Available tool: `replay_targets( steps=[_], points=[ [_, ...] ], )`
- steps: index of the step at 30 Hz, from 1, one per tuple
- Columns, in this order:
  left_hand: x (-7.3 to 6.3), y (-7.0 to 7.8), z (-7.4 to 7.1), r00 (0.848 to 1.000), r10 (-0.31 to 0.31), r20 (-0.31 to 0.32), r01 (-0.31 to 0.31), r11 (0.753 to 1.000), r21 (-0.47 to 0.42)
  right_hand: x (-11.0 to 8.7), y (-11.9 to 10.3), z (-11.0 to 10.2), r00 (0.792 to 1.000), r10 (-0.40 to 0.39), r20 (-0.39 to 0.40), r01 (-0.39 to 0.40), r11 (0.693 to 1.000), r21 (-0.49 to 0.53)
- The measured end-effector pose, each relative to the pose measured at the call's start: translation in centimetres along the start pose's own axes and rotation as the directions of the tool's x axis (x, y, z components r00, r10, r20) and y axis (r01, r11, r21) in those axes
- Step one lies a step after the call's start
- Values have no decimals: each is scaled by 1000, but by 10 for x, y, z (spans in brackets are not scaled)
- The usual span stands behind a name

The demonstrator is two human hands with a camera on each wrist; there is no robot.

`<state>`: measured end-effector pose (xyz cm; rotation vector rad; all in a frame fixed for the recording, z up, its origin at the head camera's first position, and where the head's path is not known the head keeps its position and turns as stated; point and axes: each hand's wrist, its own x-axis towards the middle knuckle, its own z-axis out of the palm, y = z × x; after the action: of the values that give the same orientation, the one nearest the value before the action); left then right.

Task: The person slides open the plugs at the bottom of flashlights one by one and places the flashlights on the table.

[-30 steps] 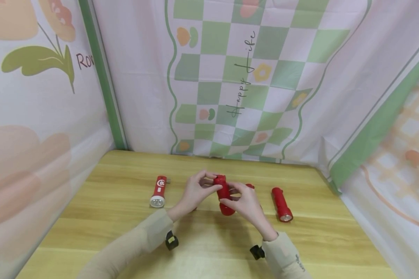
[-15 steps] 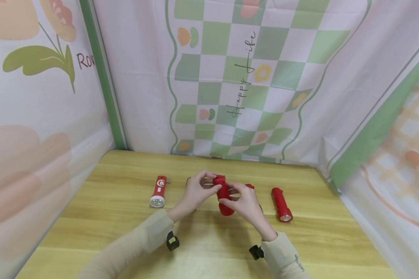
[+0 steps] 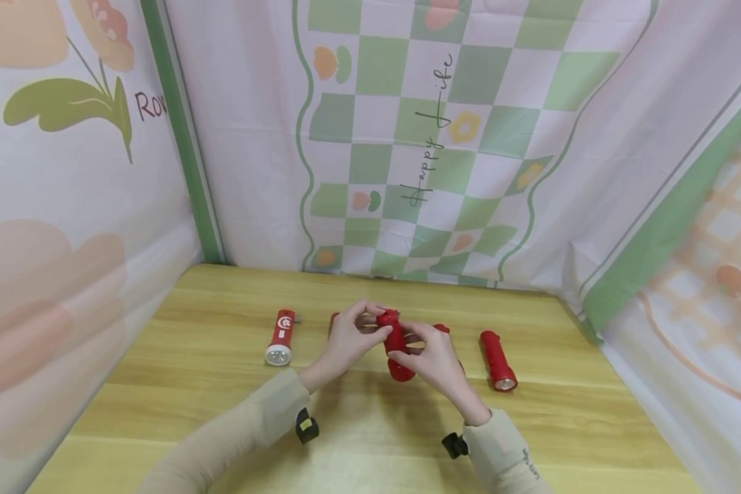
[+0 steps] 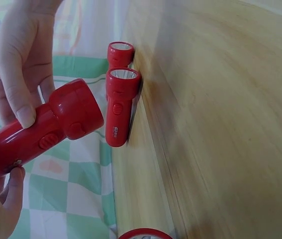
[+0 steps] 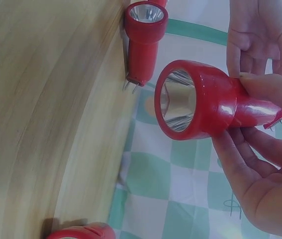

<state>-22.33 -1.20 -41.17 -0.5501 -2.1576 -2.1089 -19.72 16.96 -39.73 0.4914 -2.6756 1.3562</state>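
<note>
A red flashlight (image 3: 395, 339) is up off the table between both hands, its wide head tipped down toward the person. My left hand (image 3: 350, 337) pinches it near the tail end with thumb and fingers. My right hand (image 3: 433, 358) grips the body just behind the head. In the right wrist view the clear lens and reflector (image 5: 179, 101) show, and thin metal prongs (image 5: 275, 122) poke out at the tail. A slide switch (image 4: 49, 141) sits on the body in the left wrist view.
Left on the wooden table (image 3: 222, 412) lies a red flashlight with a white head (image 3: 280, 336). An all-red flashlight (image 3: 498, 362) lies at right. Two red ones, behind the left hand (image 3: 333, 320) and behind the right hand (image 3: 442, 329), are mostly hidden. A patterned curtain (image 3: 247, 171) hangs behind.
</note>
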Motion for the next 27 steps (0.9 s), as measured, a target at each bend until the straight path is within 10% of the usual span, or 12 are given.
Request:
replay_targets(
  steps=[27],
  points=[
    [-1, 0, 0, 1000, 8, -3, -8, 1000, 24, 0, 3, 2, 1000, -16, -3, 16, 1000, -4]
  ],
)
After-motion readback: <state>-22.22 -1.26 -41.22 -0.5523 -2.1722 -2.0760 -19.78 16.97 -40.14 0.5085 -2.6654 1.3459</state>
